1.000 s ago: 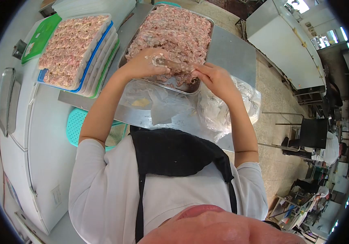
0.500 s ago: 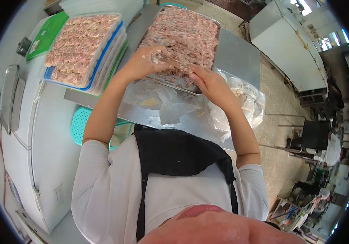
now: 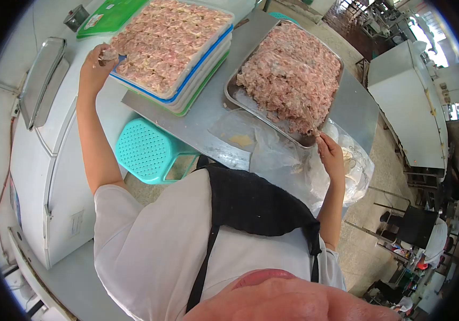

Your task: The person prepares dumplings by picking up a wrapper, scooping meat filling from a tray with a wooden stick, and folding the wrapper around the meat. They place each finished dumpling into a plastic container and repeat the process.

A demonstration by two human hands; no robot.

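Minced meat [image 3: 293,75] sits at my 1 o'clock in a steel tray [image 3: 256,111]; lots left, approx. most of the tray, w/ bare metal along its 8 o'clock side. At 11 o'clock, the clear container [image 3: 201,58] is nearly full of meat rows [image 3: 170,43], I'd judge; a small blue gap at its 8 o'clock corner looks unfilled. L hand [image 3: 97,64], by that gap: fingers curled round a pale meat lump [image 3: 109,55]. R hand [image 3: 331,152], 3 o'clock: fingers drawn together at the tray's near corner; can't tell if they hold anything. Container tops a stack [image 3: 203,88] on the steel bench [image 3: 186,134]. Plastic bag [image 3: 357,170] just beside R hand; turquoise stool [image 3: 144,147] at 9 o'clock.
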